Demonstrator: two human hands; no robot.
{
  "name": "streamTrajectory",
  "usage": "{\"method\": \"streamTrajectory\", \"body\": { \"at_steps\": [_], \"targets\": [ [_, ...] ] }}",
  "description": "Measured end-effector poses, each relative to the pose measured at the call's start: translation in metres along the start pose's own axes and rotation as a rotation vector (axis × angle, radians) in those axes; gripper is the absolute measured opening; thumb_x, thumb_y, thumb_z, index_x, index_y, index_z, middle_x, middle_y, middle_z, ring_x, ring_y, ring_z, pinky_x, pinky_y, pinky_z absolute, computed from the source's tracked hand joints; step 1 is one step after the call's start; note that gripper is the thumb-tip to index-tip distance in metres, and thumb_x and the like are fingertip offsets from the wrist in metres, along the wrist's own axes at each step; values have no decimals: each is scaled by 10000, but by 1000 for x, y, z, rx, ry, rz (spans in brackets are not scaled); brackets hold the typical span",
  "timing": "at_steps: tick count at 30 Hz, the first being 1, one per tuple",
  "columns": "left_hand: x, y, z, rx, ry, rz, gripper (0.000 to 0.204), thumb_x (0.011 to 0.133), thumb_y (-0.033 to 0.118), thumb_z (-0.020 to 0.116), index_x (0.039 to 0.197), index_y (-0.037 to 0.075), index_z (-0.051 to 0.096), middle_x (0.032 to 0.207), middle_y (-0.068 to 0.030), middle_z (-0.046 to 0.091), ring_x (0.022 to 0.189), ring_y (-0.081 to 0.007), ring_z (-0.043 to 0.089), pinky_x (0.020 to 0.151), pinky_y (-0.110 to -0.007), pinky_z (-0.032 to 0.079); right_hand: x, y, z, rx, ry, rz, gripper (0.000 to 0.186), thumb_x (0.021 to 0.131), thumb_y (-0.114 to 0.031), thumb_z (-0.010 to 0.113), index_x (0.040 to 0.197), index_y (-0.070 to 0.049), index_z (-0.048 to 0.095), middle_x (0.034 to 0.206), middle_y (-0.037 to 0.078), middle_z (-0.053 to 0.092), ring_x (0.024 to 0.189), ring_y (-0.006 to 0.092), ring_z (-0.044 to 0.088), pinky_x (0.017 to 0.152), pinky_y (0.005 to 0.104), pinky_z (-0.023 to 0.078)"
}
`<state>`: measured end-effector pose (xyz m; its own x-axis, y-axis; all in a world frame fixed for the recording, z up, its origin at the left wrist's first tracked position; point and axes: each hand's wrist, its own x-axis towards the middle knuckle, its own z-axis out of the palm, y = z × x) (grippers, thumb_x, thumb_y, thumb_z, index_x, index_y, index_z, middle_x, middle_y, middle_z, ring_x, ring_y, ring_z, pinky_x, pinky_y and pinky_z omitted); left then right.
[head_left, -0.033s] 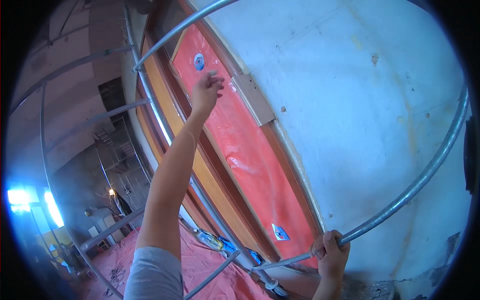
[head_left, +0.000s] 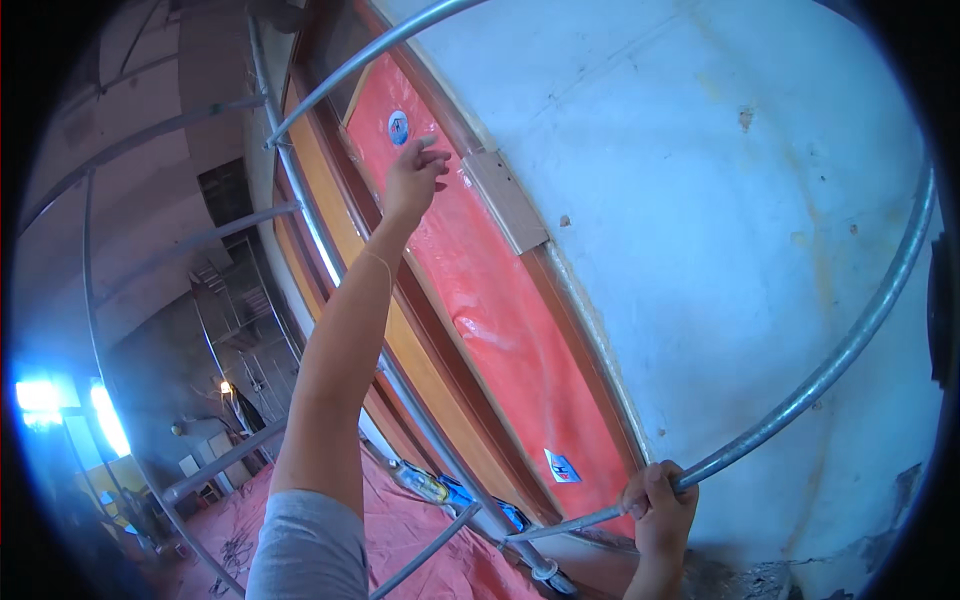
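Observation:
My left hand (head_left: 415, 185) reaches up over a glossy red plastic sheet (head_left: 510, 330) covering a tall framed panel. Its fingers are partly bent and spread, with nothing visible between them; one fingertip looks pale. Just above the fingertips is a round white-and-blue sticker (head_left: 398, 127) on the sheet. Whether the hand touches the sheet, I cannot tell. At the lower right, my right hand (head_left: 662, 510) is wrapped around a galvanized scaffold pipe (head_left: 800, 405), which looks curved in this view.
A scaffold upright (head_left: 320, 240) stands left of the panel, with crossbars around it. A flat brown piece (head_left: 505, 200) sits on the brown frame beside the pale blue wall (head_left: 690, 250). Far below, pink sheeting (head_left: 420, 540) covers the floor. Another scaffold (head_left: 235, 310) stands farther back.
The fingers of my left hand have straightened slightly. My right hand stays on the pipe.

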<state>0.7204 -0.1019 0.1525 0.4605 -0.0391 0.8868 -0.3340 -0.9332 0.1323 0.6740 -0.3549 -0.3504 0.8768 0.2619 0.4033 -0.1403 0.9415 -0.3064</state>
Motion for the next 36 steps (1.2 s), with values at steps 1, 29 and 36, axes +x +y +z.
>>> {"method": "streamTrajectory", "body": {
  "at_steps": [1,29,36],
  "targets": [
    [12,8,4,6,-31,-29,475,1024,72,677,1486,37,572,1206,-78,770,1025,-158,720,777,-327,606,0,1,-4,12,-11,4,380,1017,-180,746,716,-52,553,574,36,514,505,137,469,502,328,387],
    [35,54,10,105,-342,-46,775,935,35,714,1622,-32,359,1122,-105,807,1032,-166,746,887,-319,582,8,4,-15,104,-84,46,262,972,-88,799,770,-20,648,596,34,545,499,117,499,477,292,383],
    [38,49,12,357,-268,133,834,859,73,810,1576,-77,412,1032,-138,811,938,-183,764,854,-326,590,10,4,-15,93,-116,40,262,977,-98,801,772,-29,653,584,22,545,480,94,483,469,279,375]
  ]
}}
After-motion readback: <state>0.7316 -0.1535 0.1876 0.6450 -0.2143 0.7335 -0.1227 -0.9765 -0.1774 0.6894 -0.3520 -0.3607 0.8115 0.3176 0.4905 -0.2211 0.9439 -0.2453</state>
